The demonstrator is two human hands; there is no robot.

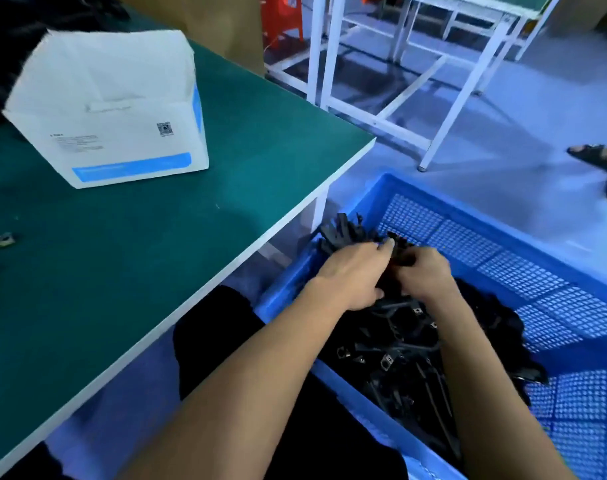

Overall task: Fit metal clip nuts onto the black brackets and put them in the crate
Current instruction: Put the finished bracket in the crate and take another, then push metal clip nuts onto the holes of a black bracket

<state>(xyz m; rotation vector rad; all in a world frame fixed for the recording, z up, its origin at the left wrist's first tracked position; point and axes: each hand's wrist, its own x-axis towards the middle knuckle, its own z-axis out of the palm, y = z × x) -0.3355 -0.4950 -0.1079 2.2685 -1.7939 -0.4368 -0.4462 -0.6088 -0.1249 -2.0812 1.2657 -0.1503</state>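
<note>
On my left, a green-topped workbench with a white edge [149, 244] fills the left half of the frame. A white cardboard box with blue stripes [108, 109] stands on it at upper left. Small metal clip nuts [1, 240] lie loose near its left edge. The pale blue floor [537, 109] at right carries my blue perforated plastic crate [523, 271].

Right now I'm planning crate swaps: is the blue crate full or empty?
Partly full: black brackets heap at one side of the crate, bare mesh elsewhere.
</note>
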